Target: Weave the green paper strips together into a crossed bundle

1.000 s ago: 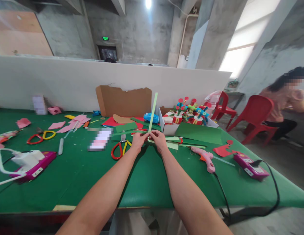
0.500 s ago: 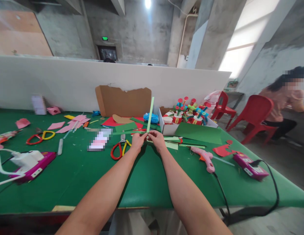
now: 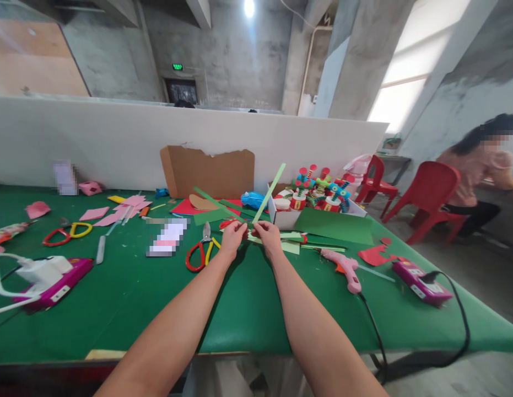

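Observation:
My left hand (image 3: 233,238) is closed in a pinch on a dark green paper strip (image 3: 210,199), which slants up and to the left. In my right hand (image 3: 268,237), also pinched, a light green paper strip (image 3: 270,192) leans up and to the right. The two strips come together between my fingertips; how they join is too small to make out. Beside my left hand lie cutting pliers (image 3: 205,234) with red and yellow handles. Near my right hand are light green paper pieces (image 3: 291,248) and other thin strips.
A white box (image 3: 280,220) holds several colourful spring-armed figures. To the right are a pink glue gun (image 3: 342,264) and a purple power strip (image 3: 422,282). At left lie pink paper pieces (image 3: 130,207), more pliers (image 3: 58,236) and another power strip (image 3: 61,284). A person (image 3: 479,165) sits at far right.
The light green strip has tipped from nearly upright toward the right. The dark green strip has swung from nearly level to slanting up-left. Both hands have stayed close together.

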The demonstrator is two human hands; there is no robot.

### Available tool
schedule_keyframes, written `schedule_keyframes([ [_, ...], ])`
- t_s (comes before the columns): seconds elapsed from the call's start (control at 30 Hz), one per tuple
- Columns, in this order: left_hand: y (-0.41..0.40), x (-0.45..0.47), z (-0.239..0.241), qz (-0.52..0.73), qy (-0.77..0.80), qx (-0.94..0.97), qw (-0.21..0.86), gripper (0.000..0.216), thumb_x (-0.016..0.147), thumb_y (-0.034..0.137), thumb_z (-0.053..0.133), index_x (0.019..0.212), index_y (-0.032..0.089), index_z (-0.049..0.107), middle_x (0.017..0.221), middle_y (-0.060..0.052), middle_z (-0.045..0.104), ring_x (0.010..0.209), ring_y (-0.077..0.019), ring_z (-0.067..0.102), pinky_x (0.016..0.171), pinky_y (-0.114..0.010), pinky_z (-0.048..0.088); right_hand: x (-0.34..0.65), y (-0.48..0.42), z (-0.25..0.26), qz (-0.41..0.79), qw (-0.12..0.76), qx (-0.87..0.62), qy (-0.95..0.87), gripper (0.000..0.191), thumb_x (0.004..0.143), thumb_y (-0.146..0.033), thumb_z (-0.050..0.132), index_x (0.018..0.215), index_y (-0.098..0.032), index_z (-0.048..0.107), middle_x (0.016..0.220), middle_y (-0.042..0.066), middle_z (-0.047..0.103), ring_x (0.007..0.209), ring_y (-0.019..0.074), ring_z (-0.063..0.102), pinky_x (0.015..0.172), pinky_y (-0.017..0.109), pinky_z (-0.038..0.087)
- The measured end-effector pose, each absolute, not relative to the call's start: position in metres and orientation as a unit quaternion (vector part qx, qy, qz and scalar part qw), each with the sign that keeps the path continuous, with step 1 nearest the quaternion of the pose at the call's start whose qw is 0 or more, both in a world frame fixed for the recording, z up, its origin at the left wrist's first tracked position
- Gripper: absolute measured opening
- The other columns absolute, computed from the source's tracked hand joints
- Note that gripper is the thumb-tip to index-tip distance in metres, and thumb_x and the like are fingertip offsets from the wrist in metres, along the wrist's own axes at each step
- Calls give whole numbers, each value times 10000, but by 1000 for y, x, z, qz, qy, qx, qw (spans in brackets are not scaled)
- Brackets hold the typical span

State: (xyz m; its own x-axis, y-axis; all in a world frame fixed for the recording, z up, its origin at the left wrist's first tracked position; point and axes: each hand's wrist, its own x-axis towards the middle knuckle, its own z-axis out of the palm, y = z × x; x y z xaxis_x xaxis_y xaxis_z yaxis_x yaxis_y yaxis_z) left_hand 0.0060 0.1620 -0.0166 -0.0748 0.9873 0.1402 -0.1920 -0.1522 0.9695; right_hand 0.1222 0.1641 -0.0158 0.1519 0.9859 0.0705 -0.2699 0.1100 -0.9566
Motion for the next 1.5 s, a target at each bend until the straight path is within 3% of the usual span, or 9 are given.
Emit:
schedule_keyframes([
  [0.17, 162, 5, -17, 587, 417, 468, 512, 403, 546, 489, 778, 589, 177, 527, 559, 12, 570, 531, -114, 513, 547, -251, 407, 119, 162, -17, 510, 614, -419, -432, 302, 545, -417, 791, 662, -187, 634, 561, -14, 633, 567, 148, 615, 653, 311, 542],
  [0.43, 165, 5, -16, 617, 432, 364, 548, 355, 531, 382, 811, 615, 161, 547, 544, 17, 563, 499, -99, 513, 552, -263, 437, 122, 163, -15, 493, 626, -430, -425, 193, 654, -349, 673, 779, -206, 644, 657, -30, 625, 518, 97, 551, 581, 267, 502],
  [0.53, 164, 5, -14, 614, 418, 343, 575, 333, 545, 340, 817, 625, 155, 551, 555, 13, 561, 515, -96, 518, 570, -265, 451, 123, 162, -14, 478, 609, -448, -447, 164, 637, -308, 661, 765, -205, 660, 698, -27, 637, 517, 92, 521, 557, 257, 475],
  [0.67, 165, 4, -15, 610, 415, 341, 582, 339, 549, 338, 818, 619, 154, 542, 571, 6, 563, 532, -95, 522, 578, -263, 456, 124, 161, -12, 459, 617, -459, -445, 143, 615, -308, 684, 695, -192, 657, 603, -30, 607, 544, 105, 516, 560, 245, 446],
  [0.83, 165, 5, -18, 587, 422, 401, 563, 408, 492, 395, 832, 576, 162, 508, 537, 17, 542, 521, -102, 512, 548, -255, 428, 124, 157, -7, 536, 605, -428, -404, 221, 596, -367, 722, 699, -184, 654, 599, -38, 604, 524, 87, 515, 599, 254, 475],
  [1.0, 163, 4, -18, 565, 430, 458, 535, 414, 483, 438, 817, 543, 167, 510, 500, 24, 526, 486, -98, 475, 505, -243, 373, 127, 153, -6, 563, 566, -429, -423, 239, 518, -304, 792, 628, -162, 635, 553, -31, 601, 518, 95, 545, 615, 267, 497],
  [1.27, 159, 4, -10, 580, 393, 414, 581, 389, 449, 418, 834, 646, 153, 627, 572, 14, 574, 538, -105, 512, 545, -247, 419, 122, 160, -9, 509, 632, -438, -387, 250, 536, -327, 788, 612, -171, 609, 533, -31, 601, 542, 121, 587, 656, 294, 527],
  [1.5, 162, 5, -16, 580, 396, 447, 555, 406, 460, 445, 826, 627, 156, 596, 569, 19, 571, 519, -98, 502, 533, -245, 406, 116, 161, -14, 497, 634, -424, -413, 245, 542, -344, 776, 635, -172, 628, 588, -17, 635, 576, 138, 603, 657, 297, 525],
])
